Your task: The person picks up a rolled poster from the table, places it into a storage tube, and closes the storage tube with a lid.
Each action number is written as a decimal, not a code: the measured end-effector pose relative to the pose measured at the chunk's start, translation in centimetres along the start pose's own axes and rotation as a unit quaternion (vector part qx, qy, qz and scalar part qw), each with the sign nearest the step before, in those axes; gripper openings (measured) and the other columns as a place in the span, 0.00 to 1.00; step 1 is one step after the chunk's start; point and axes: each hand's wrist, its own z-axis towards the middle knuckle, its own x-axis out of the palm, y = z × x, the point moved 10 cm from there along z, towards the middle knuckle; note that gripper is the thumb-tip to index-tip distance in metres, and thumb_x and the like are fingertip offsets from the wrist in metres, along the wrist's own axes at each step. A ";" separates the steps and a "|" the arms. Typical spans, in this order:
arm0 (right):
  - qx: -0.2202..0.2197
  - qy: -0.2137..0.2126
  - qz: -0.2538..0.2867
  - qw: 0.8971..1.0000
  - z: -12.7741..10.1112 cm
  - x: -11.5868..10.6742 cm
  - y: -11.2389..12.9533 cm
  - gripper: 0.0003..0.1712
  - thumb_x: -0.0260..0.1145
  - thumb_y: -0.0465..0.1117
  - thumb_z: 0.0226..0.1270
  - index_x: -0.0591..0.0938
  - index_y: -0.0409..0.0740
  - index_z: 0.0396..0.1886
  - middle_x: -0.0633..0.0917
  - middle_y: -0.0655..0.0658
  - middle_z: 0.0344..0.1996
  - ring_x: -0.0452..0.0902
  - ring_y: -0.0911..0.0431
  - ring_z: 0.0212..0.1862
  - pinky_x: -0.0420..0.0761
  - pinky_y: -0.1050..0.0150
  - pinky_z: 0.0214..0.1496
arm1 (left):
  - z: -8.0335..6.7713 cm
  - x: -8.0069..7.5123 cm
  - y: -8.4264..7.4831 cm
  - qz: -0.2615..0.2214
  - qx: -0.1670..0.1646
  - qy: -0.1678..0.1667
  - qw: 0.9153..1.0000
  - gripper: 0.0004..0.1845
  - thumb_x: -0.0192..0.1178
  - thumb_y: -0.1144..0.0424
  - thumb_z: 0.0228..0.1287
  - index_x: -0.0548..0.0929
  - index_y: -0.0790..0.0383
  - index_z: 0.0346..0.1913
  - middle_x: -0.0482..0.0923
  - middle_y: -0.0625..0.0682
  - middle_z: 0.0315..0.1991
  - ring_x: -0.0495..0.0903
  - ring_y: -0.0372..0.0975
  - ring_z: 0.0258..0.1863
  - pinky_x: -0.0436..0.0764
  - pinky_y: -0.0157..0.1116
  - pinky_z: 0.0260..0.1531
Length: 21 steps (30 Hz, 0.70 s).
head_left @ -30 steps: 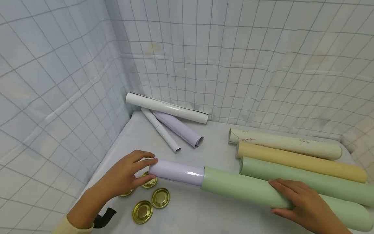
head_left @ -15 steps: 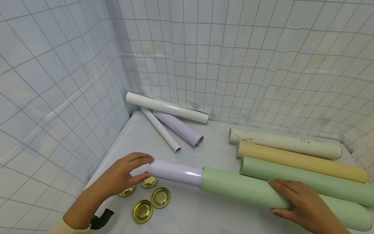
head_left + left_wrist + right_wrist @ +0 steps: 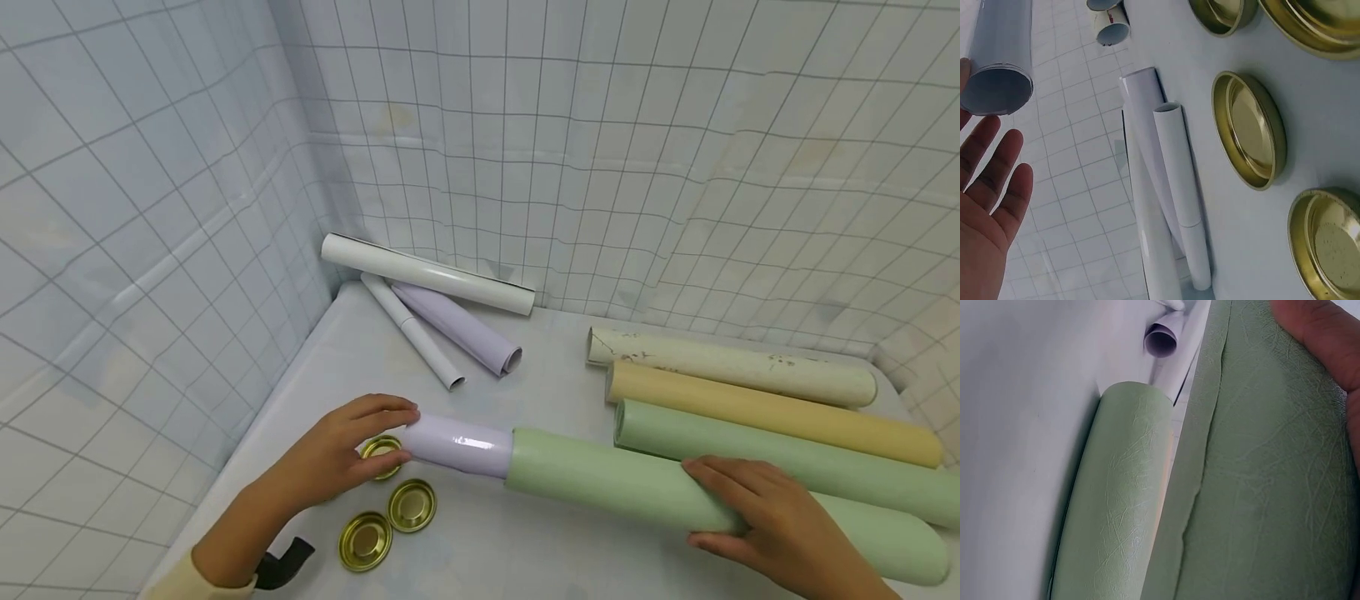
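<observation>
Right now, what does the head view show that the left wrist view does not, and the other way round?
Only the head view shows the right hand holding the green tube, with a second green tube, a yellow one and a cream one behind it.

Only the left wrist view shows the lilac roll's open round end near the left hand's straight fingers.

Both show the left hand, the lilac roll, the gold lids and the white rolls by the wall.
</observation>
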 end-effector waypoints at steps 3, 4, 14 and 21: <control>-0.003 -0.001 0.000 1.000 0.2 0.1 0.1 0.40 0.59 0.71 0.64 0.83 0.42 0.58 0.85 0.49 0.49 0.80 0.54 0.47 0.58 0.75 0.66 | 0.4 0.6 -0.4 -0.011 0.002 0.008 1.000 0.21 0.69 0.54 0.64 0.81 0.60 0.57 0.78 0.51 0.56 0.80 0.44 0.52 0.75 0.23 0.53; -0.001 0.003 -0.001 1.000 0.3 0.2 0.1 0.40 0.60 0.71 0.64 0.83 0.42 0.58 0.85 0.49 0.49 0.80 0.54 0.47 0.58 0.75 0.66 | 0.5 0.8 -0.4 -0.017 0.000 0.012 1.000 0.21 0.69 0.54 0.64 0.81 0.59 0.57 0.78 0.51 0.56 0.80 0.43 0.52 0.76 0.24 0.52; 0.017 0.039 -0.012 0.999 0.7 0.7 0.3 0.41 0.64 0.71 0.60 0.81 0.45 0.61 0.84 0.50 0.50 0.79 0.54 0.48 0.58 0.75 0.65 | 1.4 2.5 -1.2 -0.047 0.010 0.022 0.999 0.21 0.67 0.52 0.66 0.81 0.58 0.57 0.77 0.50 0.57 0.79 0.43 0.53 0.80 0.29 0.48; 0.026 0.053 -0.020 0.998 0.7 0.9 0.3 0.42 0.67 0.70 0.57 0.81 0.46 0.61 0.84 0.52 0.51 0.80 0.54 0.49 0.63 0.72 0.62 | 2.1 3.5 -1.9 -0.054 0.038 0.020 0.998 0.21 0.66 0.52 0.67 0.81 0.58 0.58 0.76 0.51 0.57 0.79 0.43 0.53 0.80 0.29 0.47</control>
